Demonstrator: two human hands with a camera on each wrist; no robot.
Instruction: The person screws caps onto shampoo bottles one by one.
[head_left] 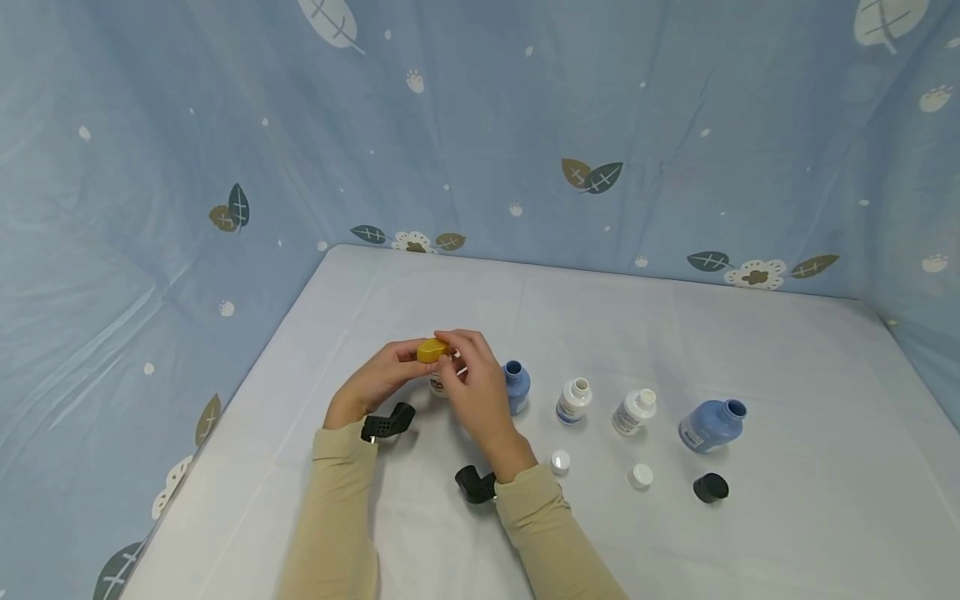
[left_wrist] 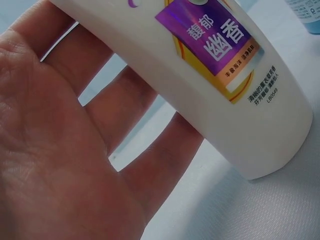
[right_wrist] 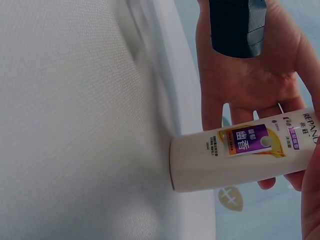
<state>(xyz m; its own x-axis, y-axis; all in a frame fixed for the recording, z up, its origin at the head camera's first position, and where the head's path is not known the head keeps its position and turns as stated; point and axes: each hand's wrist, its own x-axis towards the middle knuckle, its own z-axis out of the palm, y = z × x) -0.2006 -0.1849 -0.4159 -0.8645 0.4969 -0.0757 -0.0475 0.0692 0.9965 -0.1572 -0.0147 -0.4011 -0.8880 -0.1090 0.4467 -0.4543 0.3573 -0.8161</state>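
A white body wash bottle (right_wrist: 195, 162) with a purple label and a yellow cap (head_left: 430, 351) stands on the table, left of several other bottles. My left hand (head_left: 378, 377) holds it near the top; in the left wrist view the lower fingers (left_wrist: 160, 155) lie along its back, partly spread. With its fingertips on the cap's right side, my right hand (head_left: 480, 392) grips the cap from above. Only a sliver of the right hand shows at the edge of the right wrist view. From the head view, both hands hide most of the bottle's body.
Right of the hands stand an uncapped blue bottle (head_left: 517, 392), two small white bottles (head_left: 572, 406) (head_left: 633, 412) and another open blue bottle (head_left: 707, 427). Nearer lie two white caps (head_left: 559, 462) (head_left: 641, 477) and a black cap (head_left: 710, 487). A patterned blue curtain (head_left: 480, 125) borders the white table (head_left: 420, 517).
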